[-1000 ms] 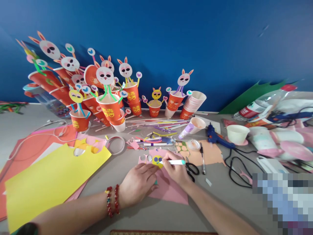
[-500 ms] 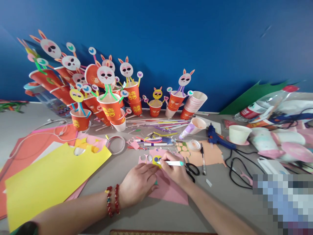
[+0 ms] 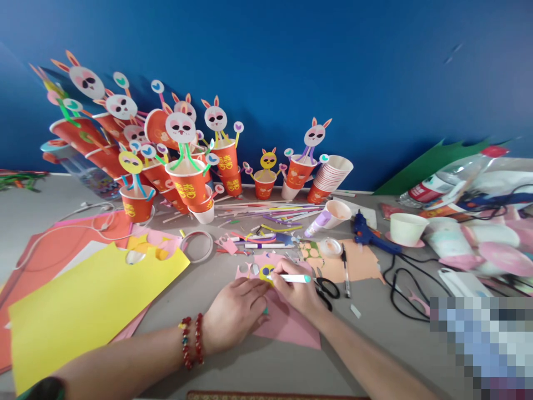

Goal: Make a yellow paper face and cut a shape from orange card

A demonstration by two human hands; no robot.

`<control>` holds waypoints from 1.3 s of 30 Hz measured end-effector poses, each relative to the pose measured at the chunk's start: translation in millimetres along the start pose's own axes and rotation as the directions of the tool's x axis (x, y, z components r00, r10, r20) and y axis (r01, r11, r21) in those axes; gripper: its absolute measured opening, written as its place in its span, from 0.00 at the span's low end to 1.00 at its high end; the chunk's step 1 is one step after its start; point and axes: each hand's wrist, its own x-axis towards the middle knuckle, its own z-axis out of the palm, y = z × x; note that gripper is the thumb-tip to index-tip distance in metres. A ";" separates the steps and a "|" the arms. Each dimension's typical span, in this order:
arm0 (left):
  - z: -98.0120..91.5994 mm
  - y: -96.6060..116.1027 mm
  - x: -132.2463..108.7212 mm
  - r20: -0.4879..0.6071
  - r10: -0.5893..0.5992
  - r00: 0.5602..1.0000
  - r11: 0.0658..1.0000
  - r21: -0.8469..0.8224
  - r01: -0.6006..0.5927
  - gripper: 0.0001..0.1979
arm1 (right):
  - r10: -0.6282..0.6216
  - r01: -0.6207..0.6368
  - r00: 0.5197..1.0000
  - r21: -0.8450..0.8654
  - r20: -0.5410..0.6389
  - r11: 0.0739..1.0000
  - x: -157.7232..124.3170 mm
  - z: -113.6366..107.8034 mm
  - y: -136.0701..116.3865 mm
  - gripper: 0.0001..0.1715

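My right hand (image 3: 293, 286) is closed around a white marker (image 3: 295, 278) with a teal end. Its tip meets a small yellow paper face (image 3: 266, 272) with dark blue eye spots. My left hand (image 3: 241, 311) lies low beside it, fingertips at the face's lower edge. Between its thumb and forefinger shows a small teal piece, apparently the marker cap (image 3: 266, 311). Under both hands is a pink paper sheet (image 3: 287, 328) with round holes at its top. My fingers partly cover the yellow face.
Red paper cups with rabbit faces (image 3: 187, 183) line the back. At left lies yellow paper (image 3: 91, 311) near a tape roll (image 3: 197, 246). Black-handled scissors (image 3: 328, 288), a pen (image 3: 346, 272) and a blue glue gun (image 3: 370, 236) with black cable lie right. Pens and straws lie ahead.
The marker and my right hand have shifted very slightly left over the yellow face. My left hand stays in place.
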 end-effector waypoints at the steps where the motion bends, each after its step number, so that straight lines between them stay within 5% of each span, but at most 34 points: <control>1: -0.1 0.1 -0.1 0.002 -0.001 1.000 1.000 -0.001 0.001 0.09 | -0.002 0.002 1.000 0.000 -0.008 1.000 0.1 0.0 -0.2 0.12; 32: 0.0 0.2 -0.2 0.031 -0.011 0.999 1.000 -0.016 0.012 0.09 | -0.013 0.016 0.995 0.025 -0.094 1.000 0.5 -2.6 -1.8 0.15; 39: -1.9 0.6 1.2 0.014 -0.006 1.000 1.000 -0.011 0.006 0.08 | 0.000 0.001 0.999 0.017 -0.039 1.000 0.3 -0.1 0.9 0.13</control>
